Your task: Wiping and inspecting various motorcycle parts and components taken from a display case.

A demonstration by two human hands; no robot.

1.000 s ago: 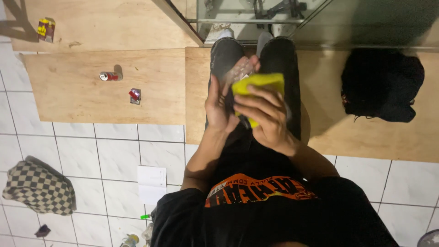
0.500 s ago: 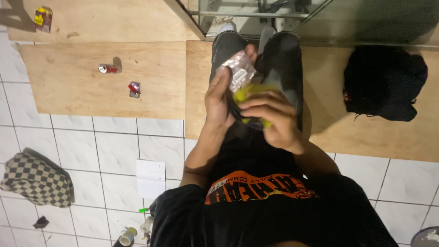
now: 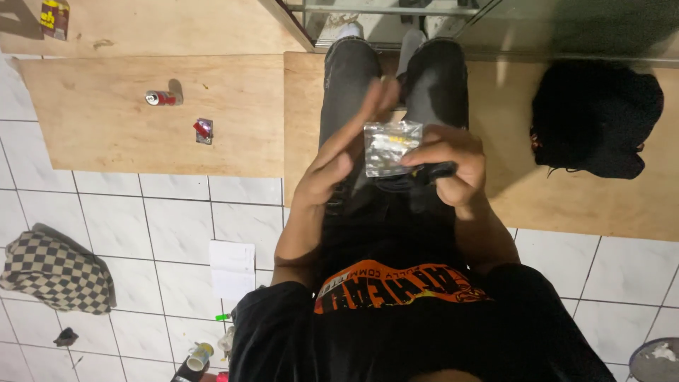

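My right hand [image 3: 453,166] pinches a small clear plastic packet [image 3: 390,147] by its edge, with a dark object [image 3: 424,173] tucked under the fingers; I cannot tell what that is. My left hand [image 3: 343,152] is spread, fingers straight, just beside the packet's left edge. Both hover above my dark jeans [image 3: 346,78]. Beneath lies a wooden board [image 3: 127,134] carrying a small can [image 3: 161,97] and a red wrapper [image 3: 203,130]. A black bag [image 3: 598,117] sits to the right, a checkered cloth [image 3: 53,272] on the white tiles [image 3: 170,219].
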